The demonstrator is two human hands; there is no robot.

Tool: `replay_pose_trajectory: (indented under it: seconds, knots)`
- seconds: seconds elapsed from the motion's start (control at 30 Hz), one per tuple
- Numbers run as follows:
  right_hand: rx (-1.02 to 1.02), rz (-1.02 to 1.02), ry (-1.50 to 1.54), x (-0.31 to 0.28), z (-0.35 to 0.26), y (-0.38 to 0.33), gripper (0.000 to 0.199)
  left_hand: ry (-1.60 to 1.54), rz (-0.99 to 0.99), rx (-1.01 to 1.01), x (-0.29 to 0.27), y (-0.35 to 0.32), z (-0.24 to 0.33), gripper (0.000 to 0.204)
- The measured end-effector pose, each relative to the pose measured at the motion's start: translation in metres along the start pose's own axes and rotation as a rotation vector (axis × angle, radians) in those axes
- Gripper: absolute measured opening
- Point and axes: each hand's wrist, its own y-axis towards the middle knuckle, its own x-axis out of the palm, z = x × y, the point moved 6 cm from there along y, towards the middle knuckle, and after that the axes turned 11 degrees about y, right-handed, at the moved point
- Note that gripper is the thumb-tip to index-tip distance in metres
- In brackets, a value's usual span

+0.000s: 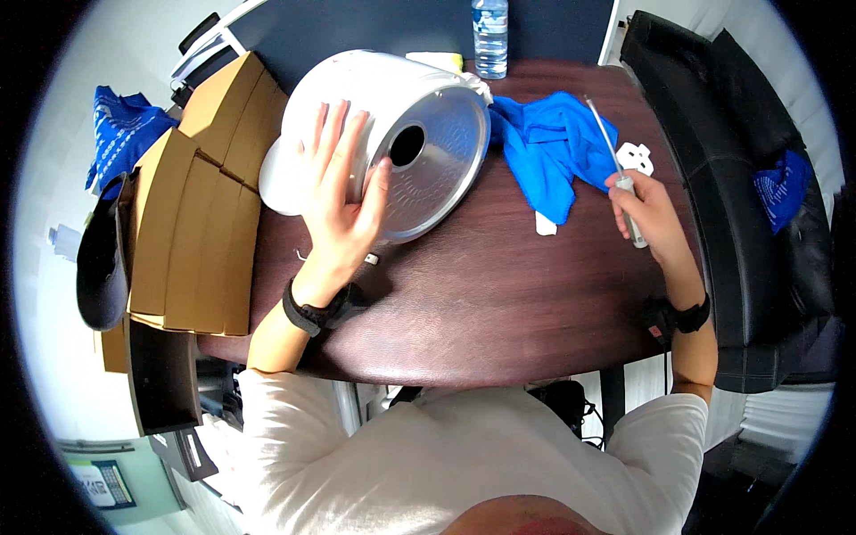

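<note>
A white drum-shaped appliance (pixel 334 85) lies on its side on the dark brown table. Its round silvery end (pixel 450 160), with a dark hole in the middle, faces right and toward me. My left hand (pixel 343 183) is open, fingers spread against the white side beside that end. At the table's right, my right hand (pixel 649 209) is closed round the pale handle of a screwdriver (pixel 609 138), whose thin shaft points up and away from me. Just left of that hand, a crumpled blue cloth (pixel 557 147) is on the table. A white plastic piece (pixel 636 159) lies beyond the hand.
Brown cardboard boxes (pixel 205 241) line the table's left side. A clear water bottle (pixel 490 40) stands at the back against a dark panel (pixel 374 27). Small white pieces lie near the cloth and my left wrist. A black sofa (pixel 758 285) is to the right.
</note>
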Motion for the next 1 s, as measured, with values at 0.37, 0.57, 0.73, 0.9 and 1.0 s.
replay_pose_trajectory:
  seconds: [0.37, 0.57, 0.73, 0.9, 1.0]
  knots:
    - [-0.007, -0.189, -0.055, 0.062, -0.019, -0.009, 0.022, -0.058, -0.023, 0.04, -0.016, -0.029, -0.001, 0.048]
    - [-0.052, -0.24, -0.067, 0.078, -0.023, -0.024, 0.023, 0.133, -0.178, 0.006, -0.035, -0.011, 0.008, 0.059]
    - [-0.05, -0.232, -0.048, 0.092, -0.021, -0.038, 0.03, 0.229, -0.293, 0.03, -0.034, 0.011, 0.012, 0.063]
    - [-0.028, -0.283, -0.049, 0.103, -0.032, -0.05, 0.036, 0.253, -0.244, 0.18, -0.024, 0.03, 0.02, 0.055]
    - [-0.078, -0.282, -0.001, 0.102, -0.04, -0.054, 0.036, 0.183, -0.26, 0.142, -0.015, 0.037, 0.012, 0.053]
